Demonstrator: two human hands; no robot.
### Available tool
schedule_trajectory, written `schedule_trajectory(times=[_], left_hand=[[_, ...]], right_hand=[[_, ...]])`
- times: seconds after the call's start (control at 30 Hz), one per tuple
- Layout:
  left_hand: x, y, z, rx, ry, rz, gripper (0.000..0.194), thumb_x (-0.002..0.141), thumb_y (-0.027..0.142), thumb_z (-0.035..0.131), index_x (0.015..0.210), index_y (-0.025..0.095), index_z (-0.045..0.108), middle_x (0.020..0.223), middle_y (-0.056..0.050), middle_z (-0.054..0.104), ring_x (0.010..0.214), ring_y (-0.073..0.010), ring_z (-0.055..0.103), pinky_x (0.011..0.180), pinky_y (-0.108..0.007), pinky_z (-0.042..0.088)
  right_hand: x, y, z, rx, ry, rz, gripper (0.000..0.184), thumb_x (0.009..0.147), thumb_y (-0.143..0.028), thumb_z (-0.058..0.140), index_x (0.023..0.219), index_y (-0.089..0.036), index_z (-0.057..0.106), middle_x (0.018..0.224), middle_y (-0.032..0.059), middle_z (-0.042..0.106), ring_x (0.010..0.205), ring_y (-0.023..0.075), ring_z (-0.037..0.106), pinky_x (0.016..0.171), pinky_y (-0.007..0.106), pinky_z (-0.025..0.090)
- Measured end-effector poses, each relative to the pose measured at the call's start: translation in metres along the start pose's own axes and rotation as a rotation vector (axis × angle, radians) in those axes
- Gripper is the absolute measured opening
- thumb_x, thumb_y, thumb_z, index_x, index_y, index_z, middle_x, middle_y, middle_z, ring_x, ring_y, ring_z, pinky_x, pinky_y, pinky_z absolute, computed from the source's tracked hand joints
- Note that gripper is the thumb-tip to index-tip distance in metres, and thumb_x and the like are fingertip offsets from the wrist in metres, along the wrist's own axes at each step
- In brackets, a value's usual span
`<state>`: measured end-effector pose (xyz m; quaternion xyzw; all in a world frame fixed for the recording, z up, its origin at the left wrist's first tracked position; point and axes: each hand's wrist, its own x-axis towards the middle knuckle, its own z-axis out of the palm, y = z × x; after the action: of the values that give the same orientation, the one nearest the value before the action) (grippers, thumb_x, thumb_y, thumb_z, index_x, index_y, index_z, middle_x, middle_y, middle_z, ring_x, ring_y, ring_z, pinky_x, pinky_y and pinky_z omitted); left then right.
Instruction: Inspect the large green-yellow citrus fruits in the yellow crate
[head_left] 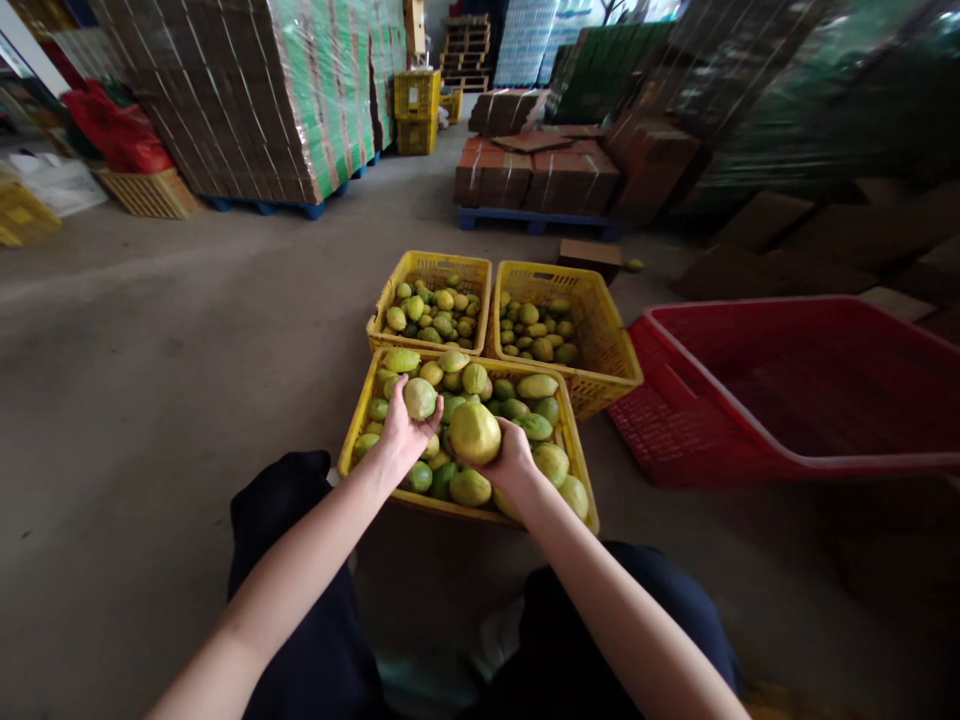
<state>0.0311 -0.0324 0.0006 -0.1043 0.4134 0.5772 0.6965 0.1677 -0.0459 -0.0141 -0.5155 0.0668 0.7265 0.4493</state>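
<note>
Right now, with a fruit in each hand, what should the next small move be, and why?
Perhaps ease the left hand and its smaller fruit toward the back-left crate, whose fruits look smaller than those in the front crate; the larger fruit in the right hand could wait.

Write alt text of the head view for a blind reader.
A person's left hand holds a greenish fruit and the right hand a larger yellow fruit, over a yellow crate of fruit. Two more yellow crates stand beyond; a red crate stands to the right.

Grey floor (187, 350): yellow crates (600, 325), red crate (649, 420), pallets (502, 214)
</note>
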Motion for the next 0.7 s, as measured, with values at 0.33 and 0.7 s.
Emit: schedule_trajectory(times=[0.33, 0.7], left_hand=[[0.004, -0.004, -0.004, 0.125, -0.014, -0.042, 0.019, 0.098, 0.02, 0.05, 0.096, 0.021, 0.069, 0.075, -0.004, 0.069, 0.059, -0.0164, 0.065, 0.055, -0.027, 0.059], [-0.001, 0.002, -0.005, 0.229, -0.06, -0.14, 0.031, 0.105, 0.035, 0.043, 0.093, 0.016, 0.063, 0.069, -0.005, 0.062, 0.048, -0.0113, 0.054, 0.039, -0.016, 0.043]], right_hand=[[0.003, 0.002, -0.001, 0.008, -0.052, -0.019, 0.012, 0.096, -0.027, 0.054, 0.102, -0.022, 0.063, 0.079, 0.0038, 0.074, 0.072, 0.0227, 0.075, 0.061, 0.037, 0.066], [-0.009, -0.002, 0.004, -0.065, -0.133, -0.001, 0.032, 0.104, -0.045, 0.049, 0.107, -0.017, 0.065, 0.068, 0.0044, 0.072, 0.053, 0.0197, 0.07, 0.041, 0.025, 0.057]])
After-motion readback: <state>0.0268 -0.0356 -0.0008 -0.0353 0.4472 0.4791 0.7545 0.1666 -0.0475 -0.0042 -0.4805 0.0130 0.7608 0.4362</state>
